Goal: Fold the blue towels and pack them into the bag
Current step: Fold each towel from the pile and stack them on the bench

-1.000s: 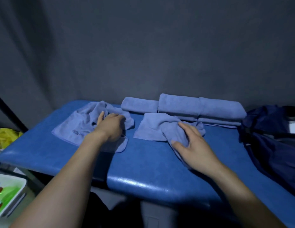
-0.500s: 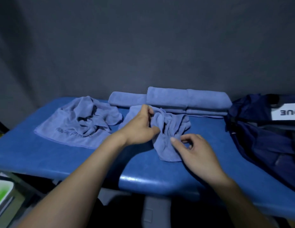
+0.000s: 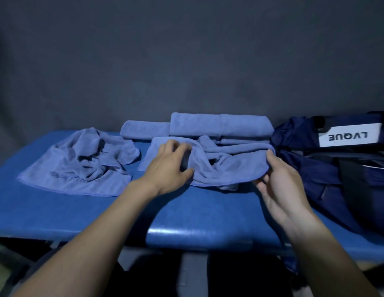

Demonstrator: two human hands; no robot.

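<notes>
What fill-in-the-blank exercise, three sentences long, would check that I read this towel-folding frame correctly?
1. Both hands work on the middle towel; the right hand pinches its ____ end.
2. The crumpled towel that no hand touches lies to the ____ of the left hand.
3. The folded towels sit at the back of the table, and the white label on the bag reads ____ upside down.

Missing words: right; left; LVQUE

Left hand (image 3: 169, 166) palm down, fingers curled, right hand (image 3: 281, 181) pinching, forearms extended forward
</notes>
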